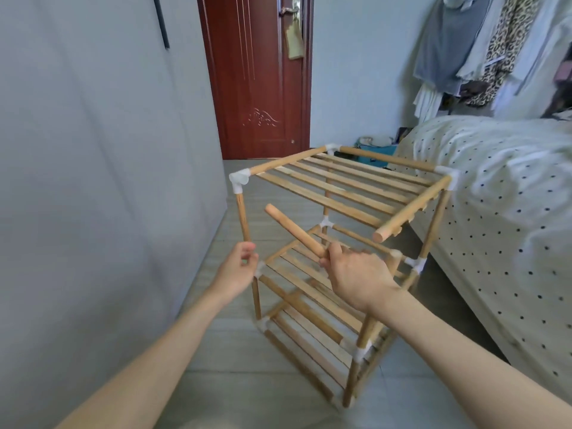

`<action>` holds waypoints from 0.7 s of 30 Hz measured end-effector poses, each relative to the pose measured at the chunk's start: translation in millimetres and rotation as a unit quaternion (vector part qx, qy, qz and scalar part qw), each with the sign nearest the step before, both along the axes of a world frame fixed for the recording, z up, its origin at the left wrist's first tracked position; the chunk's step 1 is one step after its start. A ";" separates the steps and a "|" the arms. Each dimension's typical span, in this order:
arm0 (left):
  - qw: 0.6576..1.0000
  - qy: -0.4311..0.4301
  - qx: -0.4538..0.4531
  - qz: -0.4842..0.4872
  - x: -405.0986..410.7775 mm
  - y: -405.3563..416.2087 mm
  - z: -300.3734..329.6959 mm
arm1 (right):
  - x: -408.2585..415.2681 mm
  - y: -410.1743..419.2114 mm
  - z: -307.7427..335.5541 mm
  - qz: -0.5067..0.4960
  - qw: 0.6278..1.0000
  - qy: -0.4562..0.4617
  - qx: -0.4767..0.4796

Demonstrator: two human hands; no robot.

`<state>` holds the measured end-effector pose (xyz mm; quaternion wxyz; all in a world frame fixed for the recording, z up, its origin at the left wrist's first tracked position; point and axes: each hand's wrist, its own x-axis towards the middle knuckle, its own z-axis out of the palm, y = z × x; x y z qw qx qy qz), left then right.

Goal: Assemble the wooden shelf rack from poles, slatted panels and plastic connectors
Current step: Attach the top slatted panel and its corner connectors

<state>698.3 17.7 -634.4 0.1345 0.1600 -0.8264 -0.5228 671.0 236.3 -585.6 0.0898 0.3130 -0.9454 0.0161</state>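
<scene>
Shelf rack (334,243) between wall (93,181) and bed (495,196)

The wooden shelf rack (334,258) stands upright on the floor in the middle of the frame, with three slatted panels stacked one above another. The top slatted panel (343,184) is tilted, and its near right corner is open: the end of its side rail (413,210) sticks out bare, with no connector on it. White plastic connectors (240,178) join the poles at the other corners. A loose pole (294,230) lies slanted at centre frame, its free end pointing to the upper left. The upright pole (243,216) at the near left corner runs down from a corner connector.
</scene>
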 end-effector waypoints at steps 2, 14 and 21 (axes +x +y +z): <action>1.000 -0.012 -0.001 0.005 -2.9 2.8 -9.6 | -2.1 14.4 1.3 -0.023 1.000 -0.008 -0.012; 0.975 0.129 0.167 0.070 -87.5 -10.3 50.4 | -10.9 71.2 0.9 -0.093 0.982 -0.021 -0.163; 0.971 0.181 0.112 0.105 -53.8 7.8 35.7 | 7.2 51.7 6.5 -0.016 0.978 0.031 -0.205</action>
